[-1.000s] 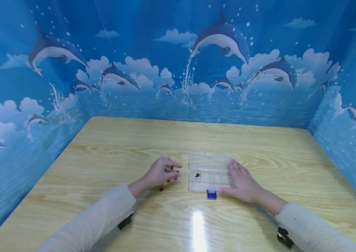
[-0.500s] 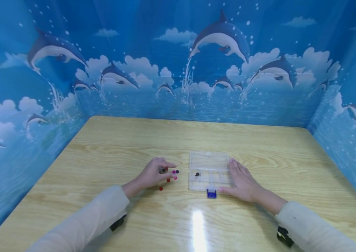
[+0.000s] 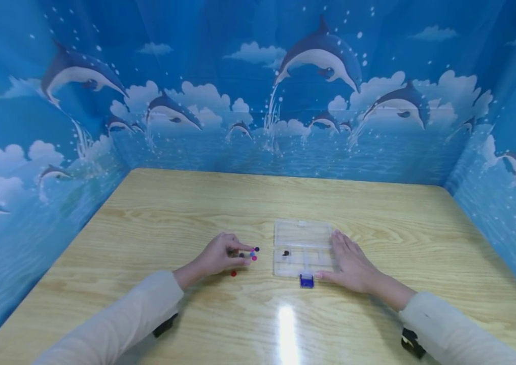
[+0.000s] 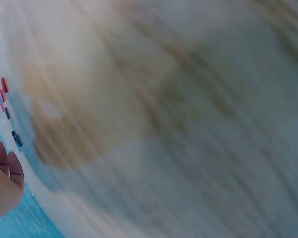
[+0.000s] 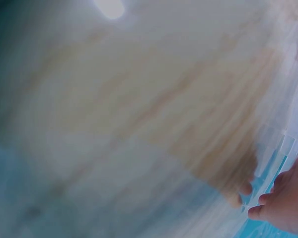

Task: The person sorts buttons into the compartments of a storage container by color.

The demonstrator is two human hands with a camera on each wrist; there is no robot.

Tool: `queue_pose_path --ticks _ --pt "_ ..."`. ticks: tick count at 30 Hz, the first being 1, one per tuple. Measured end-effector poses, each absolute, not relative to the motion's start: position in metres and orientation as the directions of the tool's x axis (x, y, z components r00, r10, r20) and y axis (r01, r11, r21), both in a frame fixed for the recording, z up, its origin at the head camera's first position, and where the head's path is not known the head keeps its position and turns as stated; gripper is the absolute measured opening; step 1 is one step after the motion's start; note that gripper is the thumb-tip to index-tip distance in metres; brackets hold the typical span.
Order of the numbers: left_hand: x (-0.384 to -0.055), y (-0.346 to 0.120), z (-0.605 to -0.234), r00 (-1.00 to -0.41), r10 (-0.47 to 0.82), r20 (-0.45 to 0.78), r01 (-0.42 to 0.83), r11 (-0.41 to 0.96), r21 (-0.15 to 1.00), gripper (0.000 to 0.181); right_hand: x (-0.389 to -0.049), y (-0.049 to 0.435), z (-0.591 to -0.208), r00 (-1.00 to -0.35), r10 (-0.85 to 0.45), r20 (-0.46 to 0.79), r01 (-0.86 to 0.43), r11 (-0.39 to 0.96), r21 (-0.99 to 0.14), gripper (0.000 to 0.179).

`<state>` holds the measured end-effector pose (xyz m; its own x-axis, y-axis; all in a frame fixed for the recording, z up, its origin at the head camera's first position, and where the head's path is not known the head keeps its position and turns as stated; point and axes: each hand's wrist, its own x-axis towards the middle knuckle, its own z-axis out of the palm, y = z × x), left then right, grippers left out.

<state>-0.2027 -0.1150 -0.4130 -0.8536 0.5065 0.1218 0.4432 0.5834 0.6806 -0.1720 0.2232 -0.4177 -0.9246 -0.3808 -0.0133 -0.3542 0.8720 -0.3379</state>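
In the head view my left hand (image 3: 218,256) is over a small cluster of coloured pieces, with thumb and index finger apart. A pink piece (image 3: 254,258) and a dark one (image 3: 257,249) lie by its fingertips; others are partly hidden by the hand. The left wrist view shows these pieces as small bead-like bits, a red piece (image 4: 4,85) among them, too small to name surely. My right hand (image 3: 355,266) rests along the right side of a clear plastic compartment box (image 3: 303,233), lid open backward. Its fingers are extended. A dark piece (image 3: 286,253) sits in a left compartment.
A red piece (image 3: 233,274) lies apart, in front of the left hand. The box's blue latch (image 3: 306,281) points toward the near side. Everything is on a wood-grain table (image 3: 194,203), with a dolphin-print curtain (image 3: 239,76) around its far and side edges.
My left hand has drawn back to the left, away from the box, and its fingertips now sit lower among the pieces. The right hand and the box stay in place.
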Motion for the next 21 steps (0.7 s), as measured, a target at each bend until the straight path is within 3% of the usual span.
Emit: queue_pose_path --ticks 21 --pt "-0.196 -0.121 -0.429 -0.833 0.515 0.203 0.516 0.592 0.618 0.020 -0.171 0.223 -0.418 -0.924 -0.381 -0.015 -0.353 0.869 -0.347 0.103"
